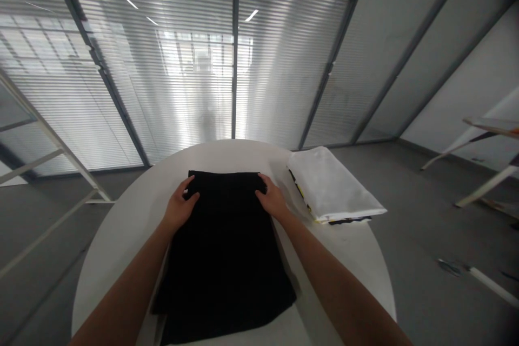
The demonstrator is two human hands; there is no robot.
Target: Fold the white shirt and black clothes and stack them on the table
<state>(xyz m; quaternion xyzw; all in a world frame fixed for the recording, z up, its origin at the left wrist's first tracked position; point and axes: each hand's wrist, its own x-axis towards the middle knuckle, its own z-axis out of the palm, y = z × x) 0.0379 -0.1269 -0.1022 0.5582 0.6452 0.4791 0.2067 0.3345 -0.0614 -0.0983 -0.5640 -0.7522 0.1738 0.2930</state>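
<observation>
Black garment lies spread on the round white table, directly in front of the person. Its far part is already turned over itself, so there is a thicker band along the far edge.

The left hand is on the left corner of this band and the right hand on the right corner. On both hands the fingers curl over the edge and the thumb lies on top, so I judge that each one grips the folded cloth and does not only rest on it.

To my eye the work is in the middle of a fold. The far band is made, but the near part is loose and hangs a little over the table edge. A further fold would call for both corners to move together, so the band stays straight.

Just to the right lies a folded white cloth, apart from the garment. Some yellow and black print shows at its side, too small to read. On the garment I see no label or brand.
</observation>
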